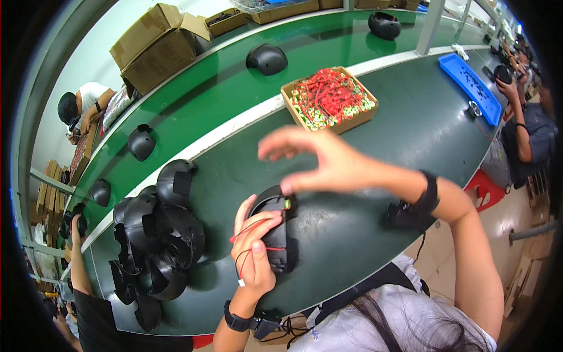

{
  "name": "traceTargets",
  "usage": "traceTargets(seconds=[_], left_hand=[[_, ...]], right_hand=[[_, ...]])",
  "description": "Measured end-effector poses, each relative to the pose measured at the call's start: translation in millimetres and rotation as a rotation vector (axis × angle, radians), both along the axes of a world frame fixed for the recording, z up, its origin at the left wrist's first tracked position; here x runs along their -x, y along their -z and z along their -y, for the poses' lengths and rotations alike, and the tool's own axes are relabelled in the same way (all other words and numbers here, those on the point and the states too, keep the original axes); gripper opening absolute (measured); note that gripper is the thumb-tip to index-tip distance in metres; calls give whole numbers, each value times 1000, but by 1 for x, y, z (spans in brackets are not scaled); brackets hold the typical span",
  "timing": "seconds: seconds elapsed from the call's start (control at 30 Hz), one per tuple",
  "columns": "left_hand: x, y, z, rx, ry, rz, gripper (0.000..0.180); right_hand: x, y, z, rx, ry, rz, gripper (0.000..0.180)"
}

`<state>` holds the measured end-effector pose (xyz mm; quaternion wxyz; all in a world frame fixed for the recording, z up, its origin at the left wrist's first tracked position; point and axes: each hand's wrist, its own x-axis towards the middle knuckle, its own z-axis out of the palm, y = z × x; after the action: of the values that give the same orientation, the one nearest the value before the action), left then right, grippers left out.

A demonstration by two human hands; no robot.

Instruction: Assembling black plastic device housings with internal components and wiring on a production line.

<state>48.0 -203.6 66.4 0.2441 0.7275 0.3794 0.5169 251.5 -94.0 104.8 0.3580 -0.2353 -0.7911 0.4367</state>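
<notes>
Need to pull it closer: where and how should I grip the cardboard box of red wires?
Grip the cardboard box by its left and right walls, probably from the near side: it's open-topped, and the heaped red wires look loose.

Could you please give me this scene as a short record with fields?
Left hand: holding a black shell; red wires run beside it
Right hand: open, blurred, by the shell's far end; contact unclear
Left side: shell pile
Beyond the hands: carton of red-wired parts
Far right: blue tray with small dark pieces
Surface: dark table
</notes>
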Motion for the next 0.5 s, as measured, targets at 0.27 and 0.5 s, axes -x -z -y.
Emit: traceTargets(seconds=[0.27, 0.5], left_hand=[[21, 3, -11, -44, -199, -115, 44], [19, 5, -14, -26, -239, -54, 51]], right_hand=[[1, -15, -260, -294, 524, 481, 71], [24, 1, -334, -55, 690, 984, 66]])
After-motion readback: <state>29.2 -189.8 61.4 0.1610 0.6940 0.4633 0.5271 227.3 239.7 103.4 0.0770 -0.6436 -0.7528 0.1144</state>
